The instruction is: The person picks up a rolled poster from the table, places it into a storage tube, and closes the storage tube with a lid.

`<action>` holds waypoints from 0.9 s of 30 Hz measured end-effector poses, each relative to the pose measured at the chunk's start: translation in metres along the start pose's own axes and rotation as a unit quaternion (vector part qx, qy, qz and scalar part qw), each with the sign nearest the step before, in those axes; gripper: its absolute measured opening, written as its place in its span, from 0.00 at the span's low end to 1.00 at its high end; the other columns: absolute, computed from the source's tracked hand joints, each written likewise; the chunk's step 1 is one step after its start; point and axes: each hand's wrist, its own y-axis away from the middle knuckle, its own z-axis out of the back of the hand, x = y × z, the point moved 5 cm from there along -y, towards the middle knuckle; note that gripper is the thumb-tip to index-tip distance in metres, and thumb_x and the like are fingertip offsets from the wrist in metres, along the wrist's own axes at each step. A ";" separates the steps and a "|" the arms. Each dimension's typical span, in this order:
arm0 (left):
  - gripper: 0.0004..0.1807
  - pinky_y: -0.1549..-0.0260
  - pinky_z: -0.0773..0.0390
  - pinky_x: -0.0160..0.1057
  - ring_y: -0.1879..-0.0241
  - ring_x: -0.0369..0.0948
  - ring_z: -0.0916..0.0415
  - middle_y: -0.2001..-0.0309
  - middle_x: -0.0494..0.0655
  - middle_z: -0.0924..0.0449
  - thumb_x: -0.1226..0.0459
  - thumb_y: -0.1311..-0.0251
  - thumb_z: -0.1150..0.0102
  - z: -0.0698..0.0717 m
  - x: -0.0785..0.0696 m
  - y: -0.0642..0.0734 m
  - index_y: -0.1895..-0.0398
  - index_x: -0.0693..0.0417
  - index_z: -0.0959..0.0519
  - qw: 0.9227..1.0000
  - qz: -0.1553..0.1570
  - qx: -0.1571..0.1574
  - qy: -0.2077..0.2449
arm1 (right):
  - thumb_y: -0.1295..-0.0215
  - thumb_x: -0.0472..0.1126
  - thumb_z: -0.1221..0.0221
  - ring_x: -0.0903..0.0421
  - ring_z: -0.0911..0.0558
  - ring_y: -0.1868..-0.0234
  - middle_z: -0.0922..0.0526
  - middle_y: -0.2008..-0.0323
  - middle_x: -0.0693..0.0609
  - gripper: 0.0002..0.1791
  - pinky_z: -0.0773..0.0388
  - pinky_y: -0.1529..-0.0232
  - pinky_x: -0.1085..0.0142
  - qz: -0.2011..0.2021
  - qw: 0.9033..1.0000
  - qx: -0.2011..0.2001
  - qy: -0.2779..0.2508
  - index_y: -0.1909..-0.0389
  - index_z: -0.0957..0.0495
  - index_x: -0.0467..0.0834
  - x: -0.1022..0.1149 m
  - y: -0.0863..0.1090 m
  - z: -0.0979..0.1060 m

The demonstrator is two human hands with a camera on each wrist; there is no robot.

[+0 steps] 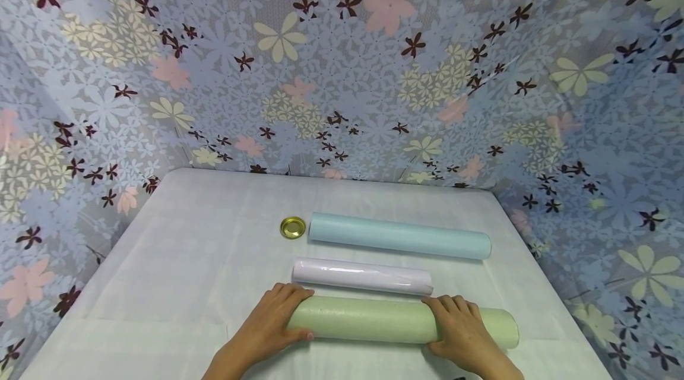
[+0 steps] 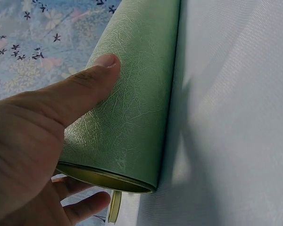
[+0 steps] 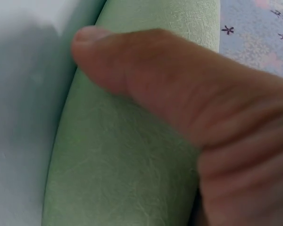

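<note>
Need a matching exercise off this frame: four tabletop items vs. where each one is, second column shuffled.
1. green tube
2. white roll
3. light-blue tube
4. round gold lid

A. between the two tubes
B. just past the left end of the farthest cylinder
C. gripped by left hand and right hand
D. farthest cylinder from the person

Pairs: 1-C, 2-A, 3-D, 4-B
</note>
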 end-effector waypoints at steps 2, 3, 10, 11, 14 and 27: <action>0.38 0.55 0.29 0.42 0.51 0.37 0.30 0.51 0.37 0.25 0.44 0.62 0.30 0.000 0.000 0.000 0.44 0.45 0.27 1.000 -0.002 -0.002 -0.002 | 0.69 0.52 0.24 0.51 0.27 0.52 0.22 0.55 0.54 0.43 0.33 0.50 0.48 -0.001 1.000 0.004 -0.007 0.45 0.27 0.48 -0.001 0.000 0.001; 0.38 0.55 0.29 0.42 0.51 0.37 0.30 0.51 0.36 0.25 0.44 0.62 0.30 0.000 -0.001 -0.001 0.44 0.45 0.27 1.000 -0.004 -0.003 -0.002 | 0.69 0.52 0.24 0.51 0.27 0.52 0.22 0.55 0.54 0.43 0.33 0.50 0.48 -0.003 1.000 0.004 -0.011 0.45 0.27 0.48 -0.001 0.000 0.002; 0.38 0.54 0.29 0.41 0.50 0.36 0.31 0.51 0.35 0.26 0.41 0.61 0.32 0.006 -0.004 -0.003 0.43 0.43 0.28 1.000 -0.009 -0.016 -0.013 | 0.70 0.57 0.25 0.52 0.28 0.52 0.23 0.55 0.56 0.44 0.33 0.51 0.48 0.018 0.999 -0.020 -0.021 0.45 0.26 0.50 -0.002 0.000 0.012; 0.39 0.53 0.29 0.41 0.50 0.36 0.31 0.51 0.36 0.26 0.40 0.61 0.33 0.007 -0.005 -0.004 0.43 0.43 0.28 1.000 -0.009 -0.016 -0.014 | 0.70 0.58 0.25 0.51 0.28 0.51 0.23 0.55 0.56 0.44 0.33 0.51 0.48 0.021 0.999 -0.021 -0.020 0.45 0.27 0.50 -0.002 0.000 0.013; 0.39 0.52 0.28 0.43 0.49 0.38 0.31 0.50 0.37 0.26 0.40 0.60 0.34 0.011 -0.006 -0.006 0.42 0.44 0.28 1.000 -0.008 -0.012 -0.016 | 0.68 0.59 0.26 0.51 0.28 0.51 0.23 0.54 0.56 0.44 0.33 0.51 0.47 0.022 1.000 -0.017 -0.014 0.44 0.27 0.51 -0.003 0.000 0.019; 0.34 0.47 0.28 0.47 0.44 0.41 0.31 0.45 0.40 0.26 0.42 0.48 0.39 0.039 -0.015 -0.029 0.40 0.46 0.29 1.000 -0.022 -0.015 -0.013 | 0.57 0.57 0.29 0.49 0.28 0.48 0.22 0.52 0.53 0.38 0.37 0.48 0.45 0.035 0.998 -0.051 -0.014 0.43 0.27 0.50 -0.014 -0.008 0.057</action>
